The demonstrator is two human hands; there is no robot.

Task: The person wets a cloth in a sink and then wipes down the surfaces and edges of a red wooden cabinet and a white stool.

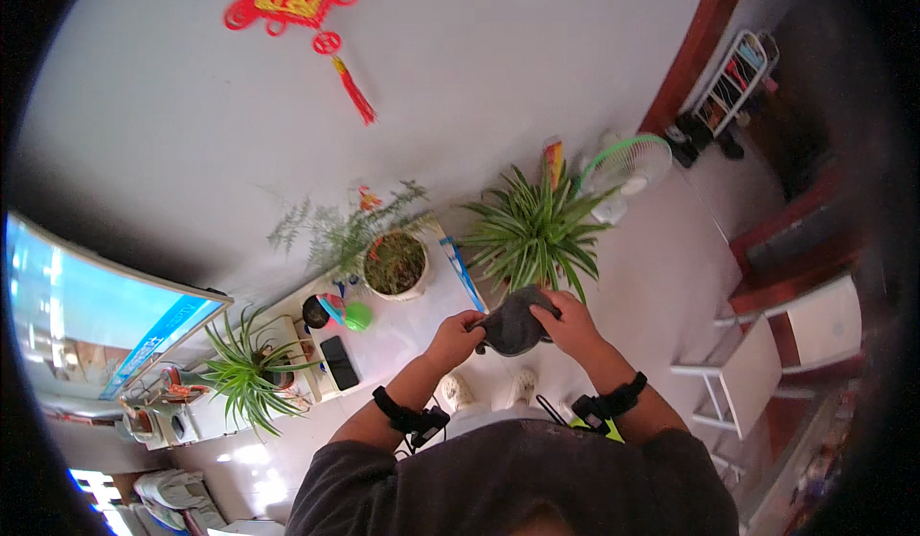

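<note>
A dark grey cloth (514, 326) is stretched between my two hands, in front of my body and above the floor. My left hand (454, 342) pinches its left end between thumb and fingers. On the other side, my right hand (571, 322) grips the upper right part, with the thumb over the fabric. The cloth is bunched, so its full shape cannot be told. Each wrist wears a black strap with a small device. A spider plant (539, 223) stands just beyond the cloth, its pot mostly hidden.
Left of me, a white cabinet (431, 320) carries a potted fern (395, 266), a black phone (339, 363) and a green ball-like object (357, 316). A second spider plant (259, 374) stands near the television (100, 313). A fan (625, 166) and white chair (740, 378) are rightward.
</note>
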